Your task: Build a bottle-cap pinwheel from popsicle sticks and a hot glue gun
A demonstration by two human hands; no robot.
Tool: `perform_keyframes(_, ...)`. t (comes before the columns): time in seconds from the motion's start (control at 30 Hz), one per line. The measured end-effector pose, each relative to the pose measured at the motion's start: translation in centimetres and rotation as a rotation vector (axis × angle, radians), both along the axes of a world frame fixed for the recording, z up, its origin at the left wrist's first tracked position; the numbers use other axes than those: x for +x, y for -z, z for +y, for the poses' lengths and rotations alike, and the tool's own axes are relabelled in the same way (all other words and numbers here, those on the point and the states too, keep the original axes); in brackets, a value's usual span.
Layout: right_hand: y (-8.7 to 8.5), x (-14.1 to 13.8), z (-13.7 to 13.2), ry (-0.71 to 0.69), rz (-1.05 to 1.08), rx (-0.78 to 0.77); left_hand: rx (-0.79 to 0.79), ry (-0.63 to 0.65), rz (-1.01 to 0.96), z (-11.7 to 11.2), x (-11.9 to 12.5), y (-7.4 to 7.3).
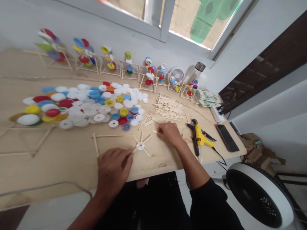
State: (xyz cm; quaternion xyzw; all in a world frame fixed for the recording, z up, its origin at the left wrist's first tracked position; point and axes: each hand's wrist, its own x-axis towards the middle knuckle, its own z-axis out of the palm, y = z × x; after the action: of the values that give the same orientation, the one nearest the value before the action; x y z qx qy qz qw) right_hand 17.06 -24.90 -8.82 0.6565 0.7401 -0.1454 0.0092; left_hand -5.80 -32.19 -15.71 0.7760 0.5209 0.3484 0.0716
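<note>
- Spokes [147, 139] are seemingly being set around a white disc [138, 147], between the hands.
- Left hand [115, 163]: half curled, fingertips at one spoke (grip unclear).
- Right hand [168, 132] pinches a short stick [154, 131]; placing it likely calls for careful alignment.

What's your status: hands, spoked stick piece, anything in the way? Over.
Left hand at spoked stick piece; right hand at short stick. Piece lies between hands. Glue gun off right, apart from both.
</note>
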Motion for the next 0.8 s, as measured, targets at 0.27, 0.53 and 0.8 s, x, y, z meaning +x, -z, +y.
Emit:
perform_keyframes(0.27,0.7,0.4,-0.9,0.104,0.055,0.038,0.044,0.019,0.004,-0.1,0.2,-0.1)
perform_keyframes(0.53,1.1,0.1,-4.4,0.069,0.243,0.137,0.104,0.053,-0.035,0.0,0.2,-0.2)
perform_keyframes(0.8,3.0,-1.2,-5.8,-0.086,0.388,0.202,0.200,0.072,0.066,0.0,0.4,-0.5)
